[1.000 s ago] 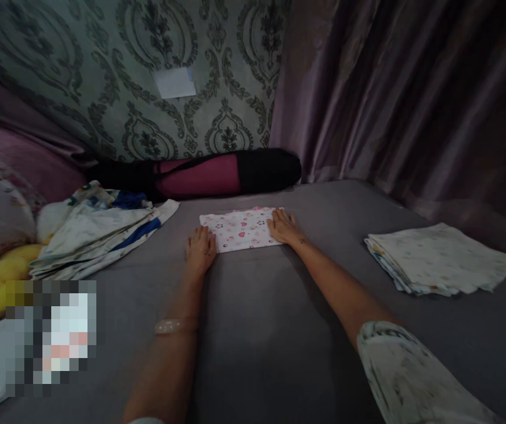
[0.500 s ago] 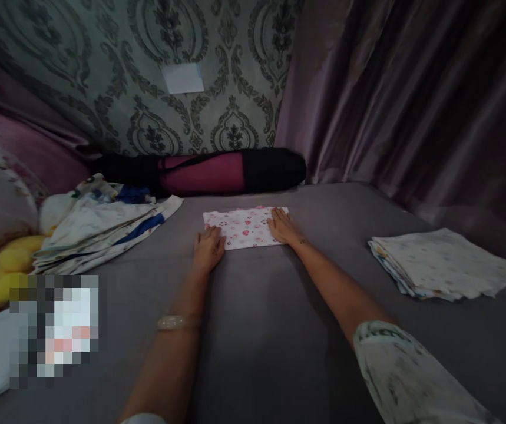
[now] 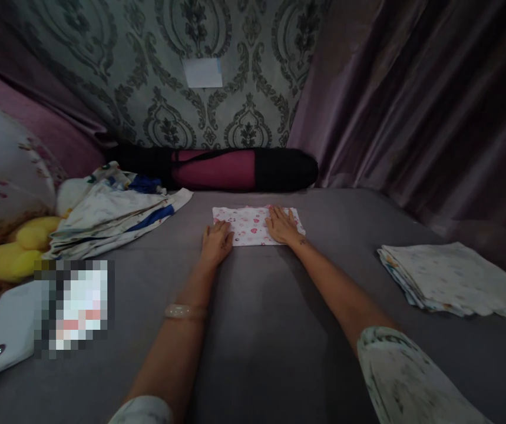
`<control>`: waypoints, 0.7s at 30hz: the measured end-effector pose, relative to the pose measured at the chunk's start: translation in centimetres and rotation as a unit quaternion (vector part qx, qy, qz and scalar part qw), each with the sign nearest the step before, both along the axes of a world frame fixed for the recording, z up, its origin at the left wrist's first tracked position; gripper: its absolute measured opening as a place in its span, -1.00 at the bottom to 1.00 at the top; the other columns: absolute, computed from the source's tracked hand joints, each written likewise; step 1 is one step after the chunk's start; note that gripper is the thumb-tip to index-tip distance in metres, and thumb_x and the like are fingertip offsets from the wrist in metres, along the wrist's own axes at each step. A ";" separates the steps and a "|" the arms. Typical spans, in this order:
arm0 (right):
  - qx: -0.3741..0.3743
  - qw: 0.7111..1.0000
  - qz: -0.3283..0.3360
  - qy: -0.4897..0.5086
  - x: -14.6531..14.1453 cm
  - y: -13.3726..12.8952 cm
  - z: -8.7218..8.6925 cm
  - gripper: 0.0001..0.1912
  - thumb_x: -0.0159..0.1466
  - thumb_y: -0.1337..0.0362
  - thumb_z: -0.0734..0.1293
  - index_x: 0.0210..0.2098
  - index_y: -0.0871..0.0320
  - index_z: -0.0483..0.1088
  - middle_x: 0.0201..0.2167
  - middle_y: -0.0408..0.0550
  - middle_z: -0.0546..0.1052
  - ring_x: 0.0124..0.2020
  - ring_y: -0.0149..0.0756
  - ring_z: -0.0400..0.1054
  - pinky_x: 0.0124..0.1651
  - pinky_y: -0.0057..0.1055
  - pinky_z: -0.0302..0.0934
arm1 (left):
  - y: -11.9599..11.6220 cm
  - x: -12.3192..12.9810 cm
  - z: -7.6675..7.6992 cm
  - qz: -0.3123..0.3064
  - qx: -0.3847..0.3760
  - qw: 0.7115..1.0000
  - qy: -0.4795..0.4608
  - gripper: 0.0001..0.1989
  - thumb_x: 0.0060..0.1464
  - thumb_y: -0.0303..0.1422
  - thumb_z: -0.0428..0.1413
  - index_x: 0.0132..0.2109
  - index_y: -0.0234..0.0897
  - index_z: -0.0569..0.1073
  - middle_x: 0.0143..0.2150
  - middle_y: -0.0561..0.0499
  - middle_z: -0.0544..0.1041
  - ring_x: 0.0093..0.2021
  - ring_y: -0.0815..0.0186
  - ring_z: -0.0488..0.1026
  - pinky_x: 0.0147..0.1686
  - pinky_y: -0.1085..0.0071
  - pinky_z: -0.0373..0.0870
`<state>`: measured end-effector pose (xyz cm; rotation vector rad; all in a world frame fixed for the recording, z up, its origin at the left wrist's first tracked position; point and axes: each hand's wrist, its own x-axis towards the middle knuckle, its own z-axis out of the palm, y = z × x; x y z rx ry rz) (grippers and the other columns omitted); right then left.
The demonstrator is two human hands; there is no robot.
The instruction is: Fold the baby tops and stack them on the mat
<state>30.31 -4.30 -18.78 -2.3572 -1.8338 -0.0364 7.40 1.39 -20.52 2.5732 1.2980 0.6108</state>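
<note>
A white cloth (image 3: 249, 228) printed with pink and red hearts lies folded into a flat rectangle on the grey bed sheet (image 3: 253, 306). My left hand (image 3: 217, 240) rests at its near left corner, fingers stretched forward over the edge. On the cloth's right part my right hand (image 3: 283, 226) lies flat with fingers spread, pressing on the fabric. Neither hand grips anything. A bit of pink shows along the cloth's far edge.
At right lies a stack of folded pale cloths (image 3: 456, 277). A pile of patterned cloths (image 3: 115, 212) sits at left beside a yellow plush toy (image 3: 9, 253). Nearer is a white device (image 3: 14, 324) by a blurred-out patch. A black and magenta roll (image 3: 217, 169) lies along the wall.
The view has shifted slightly, so most things appear further right. My right hand has moved inward over the cloth, away from its right edge. My left hand stays at the left corner.
</note>
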 end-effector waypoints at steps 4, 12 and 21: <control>-0.001 1.000 0.022 0.015 -1.7 1.1 0.1 -0.38 0.42 0.10 -0.10 0.36 0.29 -0.01 0.39 0.10 -0.01 0.40 -0.13 -0.22 0.37 -0.03 -0.40 | 0.0 0.0 0.0 0.000 0.000 1.000 -0.003 -0.62 0.25 -0.34 -0.08 0.18 -0.22 0.31 0.27 -0.14 0.32 0.30 0.17 0.19 0.30 0.03 -0.04; -0.007 1.000 0.014 0.013 -2.0 1.8 -1.6 -0.38 0.42 0.10 -0.12 0.36 0.30 0.00 0.39 0.09 0.00 0.40 -0.15 -0.21 0.37 -0.02 -0.38 | 0.1 0.0 -0.1 -0.002 -0.004 1.000 -0.003 -0.64 0.25 -0.34 -0.05 0.16 -0.25 0.32 0.26 -0.18 0.33 0.29 0.16 0.20 0.29 0.02 -0.04; -0.017 1.000 0.011 0.015 -2.7 2.2 -0.8 -0.39 0.41 0.14 -0.08 0.33 0.34 0.03 0.38 0.16 0.01 0.39 -0.08 -0.18 0.35 0.05 -0.32 | 0.3 -0.1 -0.2 0.007 -0.005 1.000 -0.028 -0.63 0.23 -0.37 -0.06 0.16 -0.27 0.32 0.25 -0.19 0.34 0.28 0.16 0.21 0.28 0.05 -0.02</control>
